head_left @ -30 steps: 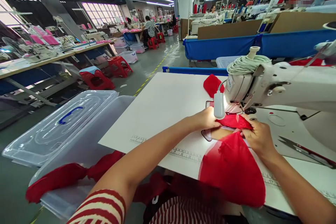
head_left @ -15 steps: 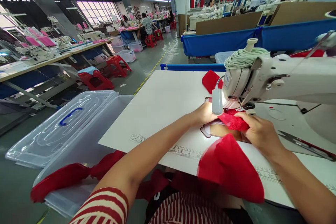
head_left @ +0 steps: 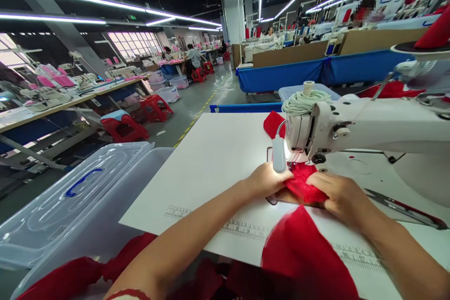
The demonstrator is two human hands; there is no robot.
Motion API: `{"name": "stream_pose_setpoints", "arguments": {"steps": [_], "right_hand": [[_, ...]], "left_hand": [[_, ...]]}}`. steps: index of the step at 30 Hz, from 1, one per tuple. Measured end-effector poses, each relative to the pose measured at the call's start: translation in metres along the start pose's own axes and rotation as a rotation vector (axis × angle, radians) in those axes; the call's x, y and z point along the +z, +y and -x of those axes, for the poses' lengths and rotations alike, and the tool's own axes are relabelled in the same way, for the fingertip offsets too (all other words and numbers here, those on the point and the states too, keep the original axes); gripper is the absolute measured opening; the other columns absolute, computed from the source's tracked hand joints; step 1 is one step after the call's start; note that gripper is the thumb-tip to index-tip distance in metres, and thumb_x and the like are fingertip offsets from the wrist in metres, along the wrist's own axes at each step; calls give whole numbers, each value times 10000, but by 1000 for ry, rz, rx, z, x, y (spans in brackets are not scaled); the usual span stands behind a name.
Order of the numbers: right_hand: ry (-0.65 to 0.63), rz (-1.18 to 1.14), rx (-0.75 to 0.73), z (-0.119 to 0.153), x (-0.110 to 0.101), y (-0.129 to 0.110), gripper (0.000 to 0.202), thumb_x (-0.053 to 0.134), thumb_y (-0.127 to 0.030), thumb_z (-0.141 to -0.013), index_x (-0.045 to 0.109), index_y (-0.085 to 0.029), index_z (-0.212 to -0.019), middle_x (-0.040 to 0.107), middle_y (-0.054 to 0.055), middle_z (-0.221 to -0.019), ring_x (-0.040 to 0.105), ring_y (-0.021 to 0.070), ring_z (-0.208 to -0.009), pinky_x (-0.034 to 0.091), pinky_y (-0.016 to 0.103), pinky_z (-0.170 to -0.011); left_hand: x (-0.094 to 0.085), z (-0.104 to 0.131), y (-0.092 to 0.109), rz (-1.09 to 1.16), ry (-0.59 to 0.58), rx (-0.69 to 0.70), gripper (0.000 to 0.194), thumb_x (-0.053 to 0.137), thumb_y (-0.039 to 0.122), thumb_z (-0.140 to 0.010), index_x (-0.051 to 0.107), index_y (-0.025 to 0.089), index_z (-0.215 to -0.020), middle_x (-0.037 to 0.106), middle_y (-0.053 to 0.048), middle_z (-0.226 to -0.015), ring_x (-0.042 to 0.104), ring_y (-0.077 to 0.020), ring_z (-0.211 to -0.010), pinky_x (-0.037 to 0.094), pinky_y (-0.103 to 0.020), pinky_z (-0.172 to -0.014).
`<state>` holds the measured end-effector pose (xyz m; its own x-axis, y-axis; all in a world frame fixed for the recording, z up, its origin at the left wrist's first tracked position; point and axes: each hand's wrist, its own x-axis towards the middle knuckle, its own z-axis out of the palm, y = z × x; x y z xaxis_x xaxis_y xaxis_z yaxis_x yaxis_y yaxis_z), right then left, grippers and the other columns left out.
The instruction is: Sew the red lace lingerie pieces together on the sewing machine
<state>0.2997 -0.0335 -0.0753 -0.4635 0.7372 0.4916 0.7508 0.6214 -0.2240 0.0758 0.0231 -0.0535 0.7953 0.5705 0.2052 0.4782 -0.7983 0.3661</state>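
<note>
Red plush fabric (head_left: pixel 303 186) lies under the head of a white sewing machine (head_left: pixel 365 122), close to the needle. My left hand (head_left: pixel 270 179) is closed on its left edge, with the fingertips partly behind a small lamp (head_left: pixel 279 154). On the right side my right hand (head_left: pixel 333 192) pinches the same fabric between thumb and fingers. A larger red piece (head_left: pixel 304 255) hangs from the work over the table's front edge. Another small red piece (head_left: pixel 274 124) rests behind the lamp.
Scissors (head_left: pixel 404 208) lie right of my right hand on the white table (head_left: pixel 211 159), which has printed rulers near its front edge. A clear lidded plastic box (head_left: pixel 70 201) stands at the left, with red fabric (head_left: pixel 70 276) draped over it. Green cord (head_left: pixel 304 101) is coiled on the machine head.
The view has tilted up, so the table sits lower in the picture. The plush fabric is spread flatter beneath the needle, and both hands still grip it.
</note>
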Motion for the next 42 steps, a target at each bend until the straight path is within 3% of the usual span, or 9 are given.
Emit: {"name": "stream_pose_setpoints", "arguments": {"steps": [2,7,10,12,14,18,27,32,42], "right_hand": [[-27,13,-59,-1,-1,-4,319,430,-9,-542,518,-244,-739,571,-10,-693,516,170,-635,377,277,-561],[-66,63,-137,-6,-1,-10,506,449,20,-564,591,-209,-992,640,39,-895,549,196,-773,454,281,-663],[-5,139,-157,-8,0,-9,483,404,63,-549,592,-210,-901,634,37,-850,521,194,-722,437,283,-636],[51,177,-175,-8,1,-8,429,395,65,-541,567,-216,-815,631,37,-812,505,200,-690,424,296,-617],[71,186,-189,-9,1,-8,376,402,54,-539,529,-223,-758,623,34,-771,503,207,-676,414,307,-600],[85,179,-178,-10,3,-9,338,418,36,-535,484,-233,-727,625,29,-743,523,217,-673,404,333,-604],[166,155,-199,-17,0,-14,284,392,41,-629,400,-243,-638,509,-32,-526,416,169,-456,302,307,-509],[200,277,-155,-18,3,-18,326,375,48,-633,477,-236,-758,504,-50,-477,433,167,-379,270,301,-453],[203,298,-128,-16,1,-23,360,391,42,-624,492,-237,-828,547,-54,-495,441,158,-347,274,298,-430]], "left_hand": [[1,8,4,-117,-22,35,134,483,135,-924,593,177,-862,602,-33,-821,569,-164,-779,454,-255,-721],[4,21,7,-309,-46,99,150,454,111,-927,587,162,-977,616,-76,-934,597,-164,-778,458,-239,-623],[3,24,10,-362,-52,123,194,450,112,-911,603,142,-1027,631,-100,-1039,626,-178,-825,470,-240,-571],[3,26,13,-383,-44,128,215,477,230,-930,615,123,-1056,629,-121,-1078,642,-202,-850,498,-257,-564],[2,28,17,-380,-29,124,408,478,460,-947,618,113,-1110,626,-142,-1090,655,-229,-864,530,-278,-567],[0,32,22,-388,3,90,798,247,769,-902,603,124,-1210,613,-187,-1171,673,-255,-854,571,-320,-579],[5,34,27,-439,114,69,868,92,744,-912,613,132,-1238,633,-210,-1222,694,-271,-821,593,-353,-617],[9,33,28,-449,177,73,890,70,753,-901,630,137,-1214,677,-190,-1121,688,-270,-857,590,-338,-634],[6,35,29,-457,143,53,900,36,743,-901,623,140,-1220,668,-193,-1100,675,-262,-849,585,-347,-637]]}}
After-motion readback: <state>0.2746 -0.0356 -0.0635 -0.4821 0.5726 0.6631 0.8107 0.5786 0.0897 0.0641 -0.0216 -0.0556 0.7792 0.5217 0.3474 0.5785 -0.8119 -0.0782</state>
